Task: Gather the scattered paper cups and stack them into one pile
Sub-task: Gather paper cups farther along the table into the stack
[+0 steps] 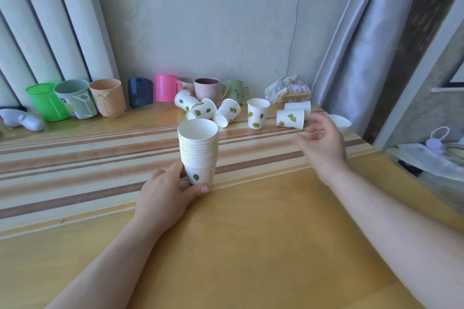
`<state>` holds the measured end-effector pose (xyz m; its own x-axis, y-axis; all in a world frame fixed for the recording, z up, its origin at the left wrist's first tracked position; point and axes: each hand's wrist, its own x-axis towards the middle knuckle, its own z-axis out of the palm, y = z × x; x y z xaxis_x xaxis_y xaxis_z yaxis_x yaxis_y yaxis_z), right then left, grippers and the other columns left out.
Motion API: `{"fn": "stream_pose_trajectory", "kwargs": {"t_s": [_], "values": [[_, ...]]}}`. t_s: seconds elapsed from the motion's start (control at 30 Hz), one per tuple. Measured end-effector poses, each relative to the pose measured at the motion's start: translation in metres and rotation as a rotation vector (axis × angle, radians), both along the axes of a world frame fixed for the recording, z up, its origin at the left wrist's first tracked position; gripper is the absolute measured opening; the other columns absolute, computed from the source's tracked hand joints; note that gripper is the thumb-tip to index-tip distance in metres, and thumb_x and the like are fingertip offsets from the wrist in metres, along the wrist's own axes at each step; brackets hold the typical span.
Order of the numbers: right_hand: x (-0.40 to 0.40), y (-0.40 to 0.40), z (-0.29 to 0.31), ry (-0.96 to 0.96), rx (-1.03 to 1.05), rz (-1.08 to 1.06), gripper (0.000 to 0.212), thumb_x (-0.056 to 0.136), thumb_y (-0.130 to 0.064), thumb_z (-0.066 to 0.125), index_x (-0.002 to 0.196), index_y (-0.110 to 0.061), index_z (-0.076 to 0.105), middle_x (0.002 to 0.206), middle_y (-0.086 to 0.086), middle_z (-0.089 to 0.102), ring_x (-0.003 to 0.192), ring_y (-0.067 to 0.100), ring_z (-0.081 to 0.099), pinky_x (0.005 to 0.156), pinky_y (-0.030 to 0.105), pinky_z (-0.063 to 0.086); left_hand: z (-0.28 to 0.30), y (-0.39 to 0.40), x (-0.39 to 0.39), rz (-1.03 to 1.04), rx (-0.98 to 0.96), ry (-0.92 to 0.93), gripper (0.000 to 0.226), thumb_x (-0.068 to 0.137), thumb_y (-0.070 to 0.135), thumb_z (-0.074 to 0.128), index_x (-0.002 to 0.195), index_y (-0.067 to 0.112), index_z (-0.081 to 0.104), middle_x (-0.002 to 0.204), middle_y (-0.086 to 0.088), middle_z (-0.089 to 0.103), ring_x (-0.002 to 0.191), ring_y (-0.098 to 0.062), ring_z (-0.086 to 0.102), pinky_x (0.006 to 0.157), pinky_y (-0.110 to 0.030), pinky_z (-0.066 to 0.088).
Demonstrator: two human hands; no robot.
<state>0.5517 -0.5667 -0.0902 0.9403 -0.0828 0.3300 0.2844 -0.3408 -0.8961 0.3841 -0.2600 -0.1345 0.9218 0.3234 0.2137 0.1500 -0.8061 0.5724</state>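
A: Fingers first, head view. The left hand (167,189) grips the base of the stack of paper cups (198,150) at frame centre, thumb curled across the front, the other fingers round the far side.

B: And the right hand (322,144)?

A: It hangs above the table (263,233) at right of centre, fingers loosely spread and blurred. It holds nothing. Its fingertips are just beside a cup lying on its side (290,118); whether they touch it cannot be told.

B: What lies around?

A: A second tipped cup (298,106) sits behind that one, and a white bowl (340,121) shows past the hand. Left of them one cup stands upright (257,113). Further left, three tipped cups (207,109) lie clustered, touching. A row of plastic mugs (105,98) lines the wall in the upper left and centre, with a curtain (356,45) at upper right.

B: Orientation of the stack?

A: Upright, mouths up, long axis vertical, tilted slightly. The cup near the right hand lies with its axis left to right.
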Motion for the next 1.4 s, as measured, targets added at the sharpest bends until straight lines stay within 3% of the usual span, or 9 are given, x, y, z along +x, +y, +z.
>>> {"fn": "stream_pose_trajectory", "kwargs": {"t_s": [0.13, 0.3, 0.43, 0.57, 0.7, 0.93, 1.07, 1.27, 1.4], "values": [[0.05, -0.081, -0.02, -0.002, -0.08, -0.386, 0.073, 0.065, -0.034, 0.076, 0.132, -0.05, 0.05, 0.122, -0.004, 0.053, 0.103, 0.018, 0.057, 0.085, 0.031, 0.053, -0.004, 0.0, 0.004, 0.006, 0.069, 0.028, 0.046, 0.086, 0.071, 0.065, 0.113, 0.035, 0.057, 0.116, 0.012, 0.073, 0.118, -0.023, 0.053, 0.092, -0.046, 0.048], [0.1, -0.101, -0.043, 0.26, -0.128, -0.252, 0.13, 0.066, -0.043, 0.097, 0.166, -0.036, 0.013, 0.157, 0.002, 0.054, 0.14, 0.031, 0.053, 0.113, 0.048, 0.047, -0.003, -0.001, 0.006, -0.005, 0.072, 0.032, 0.048, 0.084, 0.078, 0.058, 0.112, 0.039, 0.055, 0.109, 0.017, 0.072, 0.11, -0.019, 0.051, 0.089, -0.045, 0.049], [0.115, -0.081, -0.044, 0.277, -0.122, -0.303, 0.115, 0.057, -0.052, 0.093, 0.152, -0.033, 0.033, 0.133, -0.002, 0.062, 0.113, 0.028, 0.059, 0.089, 0.04, 0.048, -0.001, -0.002, 0.006, -0.011, 0.072, 0.036, 0.047, 0.085, 0.079, 0.058, 0.112, 0.04, 0.055, 0.106, 0.021, 0.068, 0.111, -0.017, 0.051, 0.086, -0.042, 0.046], [0.097, -0.044, -0.032, 0.223, -0.007, -0.287, 0.074, 0.059, -0.051, 0.088, 0.123, -0.038, 0.054, 0.111, -0.015, 0.067, 0.105, 0.023, 0.065, 0.083, 0.035, 0.046, 0.001, -0.004, 0.006, -0.015, 0.067, 0.053, 0.045, 0.087, 0.078, 0.057, 0.11, 0.04, 0.053, 0.101, 0.022, 0.064, 0.11, -0.017, 0.05, 0.084, -0.041, 0.043], [0.044, 0.028, -0.016, 0.149, 0.161, 0.005, 0.058, 0.058, -0.048, 0.087, 0.111, -0.037, 0.066, 0.106, -0.02, 0.074, 0.099, 0.004, 0.073, 0.081, 0.031, 0.055, 0.003, -0.004, 0.005, -0.03, 0.074, 0.047, 0.04, 0.091, 0.071, 0.059, 0.114, 0.038, 0.053, 0.101, 0.021, 0.061, 0.112, -0.02, 0.05, 0.089, -0.042, 0.043], [-0.037, 0.122, 0.069, 0.076, 0.442, 0.475, 0.039, 0.075, -0.034, 0.084, 0.112, -0.026, 0.072, 0.1, -0.013, 0.082, 0.09, 0.005, 0.077, 0.068, 0.02, 0.057, 0.0, 0.0, 0.003, -0.026, 0.036, 0.037, 0.044, 0.089, 0.073, 0.058, 0.115, 0.038, 0.056, 0.116, 0.021, 0.07, 0.111, -0.019, 0.049, 0.09, -0.042, 0.042], [-0.069, 0.149, 0.077, 0.091, 0.231, 0.656, 0.056, 0.076, -0.022, 0.085, 0.128, -0.022, 0.067, 0.128, 0.007, 0.077, 0.121, 0.032, 0.073, 0.098, 0.049, 0.062, 0.001, -0.002, 0.002, 0.018, -0.011, -0.001, 0.047, 0.083, 0.076, 0.064, 0.114, 0.041, 0.059, 0.115, 0.024, 0.071, 0.114, -0.015, 0.054, 0.088, -0.04, 0.045], [-0.077, 0.156, 0.063, 0.125, 0.081, 0.631, 0.056, 0.067, -0.029, 0.087, 0.118, -0.038, 0.064, 0.129, -0.003, 0.072, 0.093, -0.009, 0.071, 0.091, 0.034, 0.059, 0.009, -0.003, 0.001, 0.048, -0.101, -0.021, 0.06, 0.071, 0.075, 0.076, 0.12, 0.042, 0.065, 0.113, 0.022, 0.074, 0.112, -0.013, 0.065, 0.093, -0.04, 0.054], [-0.075, 0.15, 0.053, 0.16, 0.055, 0.665, 0.067, 0.064, -0.04, 0.09, 0.126, -0.035, 0.065, 0.13, -0.002, 0.07, 0.098, -0.008, 0.071, 0.089, 0.034, 0.058, 0.011, 0.0, -0.001, 0.053, -0.153, -0.024, 0.063, 0.068, 0.071, 0.081, 0.123, 0.042, 0.067, 0.112, 0.022, 0.075, 0.111, -0.01, 0.068, 0.094, -0.042, 0.056]]}}
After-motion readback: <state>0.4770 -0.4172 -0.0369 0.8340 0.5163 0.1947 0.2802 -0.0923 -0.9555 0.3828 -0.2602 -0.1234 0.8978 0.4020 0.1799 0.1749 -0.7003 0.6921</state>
